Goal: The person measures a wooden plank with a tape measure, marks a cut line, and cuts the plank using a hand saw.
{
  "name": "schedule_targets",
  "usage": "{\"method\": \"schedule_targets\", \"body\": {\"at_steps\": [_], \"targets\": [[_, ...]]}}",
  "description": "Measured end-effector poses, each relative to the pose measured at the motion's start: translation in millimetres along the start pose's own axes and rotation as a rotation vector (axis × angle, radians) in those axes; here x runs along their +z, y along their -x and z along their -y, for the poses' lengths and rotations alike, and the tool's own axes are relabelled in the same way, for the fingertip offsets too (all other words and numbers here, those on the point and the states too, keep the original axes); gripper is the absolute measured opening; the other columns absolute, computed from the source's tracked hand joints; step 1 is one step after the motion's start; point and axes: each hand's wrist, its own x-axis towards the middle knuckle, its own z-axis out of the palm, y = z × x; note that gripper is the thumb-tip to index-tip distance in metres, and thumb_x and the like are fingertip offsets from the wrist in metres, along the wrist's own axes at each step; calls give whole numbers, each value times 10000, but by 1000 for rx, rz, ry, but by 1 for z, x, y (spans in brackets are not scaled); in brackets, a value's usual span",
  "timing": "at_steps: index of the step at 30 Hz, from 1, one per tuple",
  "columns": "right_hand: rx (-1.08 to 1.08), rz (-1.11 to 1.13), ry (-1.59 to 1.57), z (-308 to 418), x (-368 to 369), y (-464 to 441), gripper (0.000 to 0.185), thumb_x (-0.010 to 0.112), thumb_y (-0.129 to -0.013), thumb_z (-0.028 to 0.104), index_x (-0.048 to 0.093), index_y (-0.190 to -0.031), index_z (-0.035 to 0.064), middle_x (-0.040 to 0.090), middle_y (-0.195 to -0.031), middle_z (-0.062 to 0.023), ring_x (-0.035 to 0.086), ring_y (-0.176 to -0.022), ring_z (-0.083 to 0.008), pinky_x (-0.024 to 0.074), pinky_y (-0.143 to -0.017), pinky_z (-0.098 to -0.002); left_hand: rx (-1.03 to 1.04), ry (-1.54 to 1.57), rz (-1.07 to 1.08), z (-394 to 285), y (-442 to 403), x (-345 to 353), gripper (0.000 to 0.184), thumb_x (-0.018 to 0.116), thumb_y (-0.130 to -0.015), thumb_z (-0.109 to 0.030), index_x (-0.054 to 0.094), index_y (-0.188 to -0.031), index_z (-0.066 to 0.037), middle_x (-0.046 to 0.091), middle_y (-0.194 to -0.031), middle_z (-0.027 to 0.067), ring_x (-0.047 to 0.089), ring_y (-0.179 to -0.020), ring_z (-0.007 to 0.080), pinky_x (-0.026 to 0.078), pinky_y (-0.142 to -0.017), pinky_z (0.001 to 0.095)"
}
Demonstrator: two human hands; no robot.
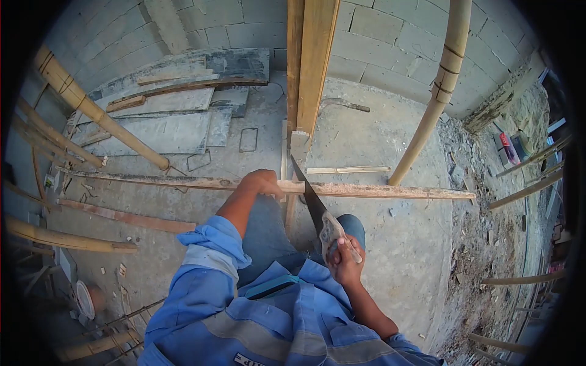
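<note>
A long, narrow wooden plank (378, 191) lies crosswise in front of me, above my knees. My left hand (262, 184) is closed over it, just left of the middle. My right hand (347, 259) grips the pale handle of a hand saw (315, 204). The saw's dark blade crosses the plank a little to the right of my left hand, its tip pointing away from me. Whether the teeth have cut into the wood I cannot tell. Part of the plank is hidden beneath my left hand.
An upright timber post (312, 67) stands straight ahead. Bamboo poles (436, 97) rise on both sides. Flat boards (152, 131) and scraps lie on the concrete floor at the far left. A thin wood strip (348, 170) lies beyond the plank. Rubble (482, 244) covers the right side.
</note>
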Motion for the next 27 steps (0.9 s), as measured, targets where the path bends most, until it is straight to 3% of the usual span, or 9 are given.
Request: {"method": "schedule_targets", "body": {"at_steps": [3,5,10,12,16,18,22,25,27], "targets": [[-74,-9,-78,-31,62,-90,269,674,-1041,265,615,-1062,3,520,-639,6,472,-498,-86,416,-459,-286,31,56,-102,4,-6,4,363,817,-611,-392,765,-730,-53,727,-727,71,673,-656,200,525,-621,350],[-38,-23,-79,-30,53,-83,275,672,-1041,262,617,-1084,-4,523,-643,3,474,-493,-86,416,-458,-282,44,41,-45,10,-19,-1,363,815,-613,-391,768,-733,-52,736,-746,71,675,-663,196,527,-625,348],[61,-53,-36,12,-10,56,392,679,-1027,286,615,-1213,-54,518,-631,-2,472,-492,-77,411,-456,-273,49,100,83,7,-15,-5,368,817,-614,-395,775,-743,-53,751,-778,68,690,-692,193,530,-635,342],[25,-26,-44,3,-4,49,402,686,-1022,288,619,-1205,-64,515,-624,1,471,-493,-74,409,-454,-271,23,117,60,1,-2,-4,370,818,-611,-401,776,-744,-58,749,-774,69,692,-700,193,529,-636,341],[-63,-38,-45,-41,53,-87,263,695,-1024,295,643,-1086,45,520,-655,18,473,-511,-76,399,-456,-269,2,126,18,6,2,3,385,821,-612,-413,777,-752,-57,751,-781,69,693,-709,194,526,-638,345],[-7,-45,-46,-35,63,-107,268,686,-1035,299,620,-1124,55,469,-588,-1,436,-459,-108,412,-447,-314,41,98,9,6,-7,-6,392,820,-619,-417,778,-759,-54,752,-788,69,694,-711,194,525,-640,347],[41,-62,-63,-12,56,-41,268,684,-1031,306,610,-1081,54,453,-580,4,426,-448,-106,417,-440,-311,96,102,44,14,-9,-13,390,816,-636,-418,774,-751,-47,747,-774,71,686,-688,195,524,-634,348],[115,-34,-45,24,-1,32,296,660,-1037,326,580,-1046,41,445,-578,4,412,-434,-108,419,-432,-314,97,162,69,13,-10,0,391,815,-622,-411,763,-725,-37,733,-732,75,674,-650,201,517,-608,350],[116,-38,-45,17,9,27,313,663,-1036,306,604,-1128,12,467,-582,0,430,-440,-108,410,-425,-309,64,122,40,11,1,1,390,815,-613,-410,763,-725,-40,731,-729,72,674,-647,201,520,-604,350]]}}
